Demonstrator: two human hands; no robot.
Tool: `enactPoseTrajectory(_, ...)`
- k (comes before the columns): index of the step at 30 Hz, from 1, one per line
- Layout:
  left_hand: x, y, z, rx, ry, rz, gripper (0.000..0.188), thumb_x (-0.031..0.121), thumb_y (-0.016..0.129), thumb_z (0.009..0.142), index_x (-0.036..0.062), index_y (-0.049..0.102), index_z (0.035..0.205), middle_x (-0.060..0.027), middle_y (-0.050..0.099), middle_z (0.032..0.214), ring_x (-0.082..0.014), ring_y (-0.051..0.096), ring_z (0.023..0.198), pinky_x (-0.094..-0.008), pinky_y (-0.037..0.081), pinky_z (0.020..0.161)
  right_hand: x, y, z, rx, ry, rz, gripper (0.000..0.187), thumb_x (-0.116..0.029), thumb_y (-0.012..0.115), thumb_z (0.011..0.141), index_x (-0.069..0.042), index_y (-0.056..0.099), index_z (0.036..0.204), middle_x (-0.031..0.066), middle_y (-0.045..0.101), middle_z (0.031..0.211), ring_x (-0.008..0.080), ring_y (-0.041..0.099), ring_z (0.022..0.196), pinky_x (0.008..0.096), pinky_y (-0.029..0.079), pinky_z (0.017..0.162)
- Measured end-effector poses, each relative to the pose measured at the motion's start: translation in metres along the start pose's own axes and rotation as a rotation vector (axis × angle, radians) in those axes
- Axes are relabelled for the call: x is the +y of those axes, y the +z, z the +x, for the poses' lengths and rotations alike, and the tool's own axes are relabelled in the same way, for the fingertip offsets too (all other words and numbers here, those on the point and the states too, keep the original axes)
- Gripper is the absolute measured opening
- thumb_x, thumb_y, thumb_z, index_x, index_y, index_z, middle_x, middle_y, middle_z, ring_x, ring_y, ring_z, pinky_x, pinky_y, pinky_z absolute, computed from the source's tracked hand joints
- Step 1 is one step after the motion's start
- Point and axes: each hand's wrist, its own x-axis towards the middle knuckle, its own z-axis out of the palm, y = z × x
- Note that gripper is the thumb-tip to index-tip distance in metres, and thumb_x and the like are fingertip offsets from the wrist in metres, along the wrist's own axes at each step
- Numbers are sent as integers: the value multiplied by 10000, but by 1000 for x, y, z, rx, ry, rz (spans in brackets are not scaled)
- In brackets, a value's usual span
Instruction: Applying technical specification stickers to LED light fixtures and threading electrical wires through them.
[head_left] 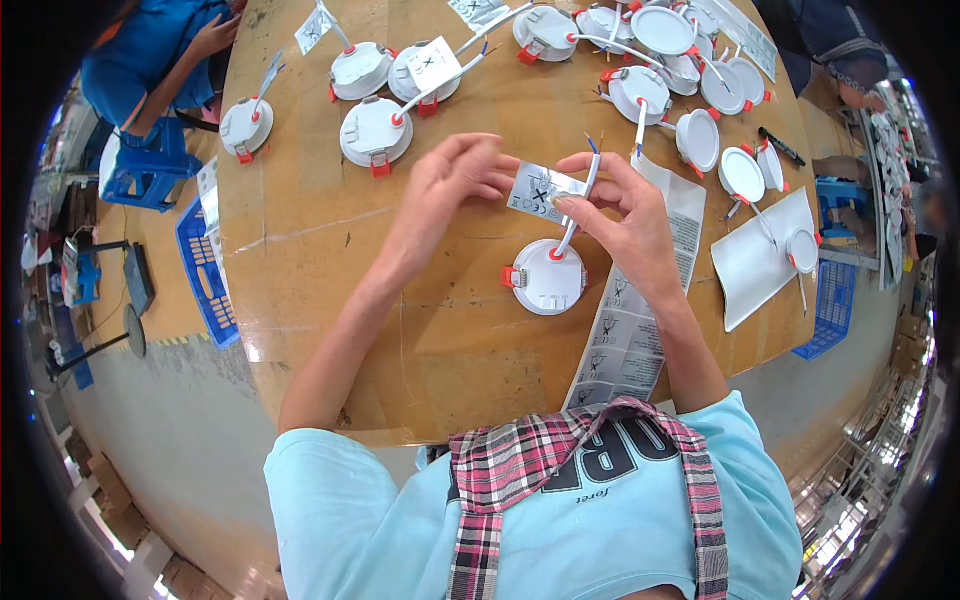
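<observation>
A round white downlight point(549, 277) with red-tipped spring clips lies back side up on the table in front of me. Its white cable point(567, 240) rises from a red grommet to bare blue and brown wire ends. My right hand point(628, 215) pinches this cable together with a silver printed label point(545, 192) that sticks out to the left like a flag. At the label's left edge is my left hand point(450, 190), fingers loosely bent and apart, fingertips at or just behind the edge. Beneath my right forearm runs a strip of silver labels point(622, 330).
Several downlights with flag labels, such as one downlight point(376, 132), stand at the far left; more white downlights point(662, 30) are heaped at the far right. A white sheet point(765, 262) and a black marker point(782, 147) lie right. Blue baskets point(205, 270) flank the table. A co-worker point(150, 70) sits far left.
</observation>
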Motion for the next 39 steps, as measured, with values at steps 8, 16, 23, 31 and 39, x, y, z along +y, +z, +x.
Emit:
enactPoseTrajectory(8,2,12,-7,-116,-32,99,188,149,651,912,-11,641,1011,-92,709,856,-118,692,749,-228,514,627,1,0,-1,0,8,62,288,-99,668,879,31,570,1117,111,708,843,117,665,723,251,537,651)
enactPoseTrajectory(16,5,13,-5,-88,-29,85,155,147,653,911,-1,642,955,-98,708,846,-130,689,731,-236,524,632,5,-6,0,-72,74,103,215,-124,639,909,81,629,974,127,703,815,126,669,712,263,540,632)
enactPoseTrajectory(23,0,12,-7,-31,-6,86,148,142,649,913,-4,639,938,-93,704,826,-132,682,717,-250,523,630,4,1,0,-41,81,129,171,-86,637,897,84,636,917,120,696,781,132,670,691,258,541,639)
enactPoseTrajectory(31,-2,6,-9,-19,-37,91,149,127,638,915,-12,637,968,-85,705,839,-126,674,718,-247,519,650,10,4,1,-112,75,167,159,-47,649,870,74,604,962,114,695,815,139,678,713,260,554,659)
enactPoseTrajectory(39,-5,23,-58,246,415,660,584,162,733,756,7,467,1253,-140,466,1260,-256,448,1213,-413,386,999,18,7,3,-34,-46,121,257,-92,648,866,79,603,1052,138,704,830,196,699,770,283,550,702)
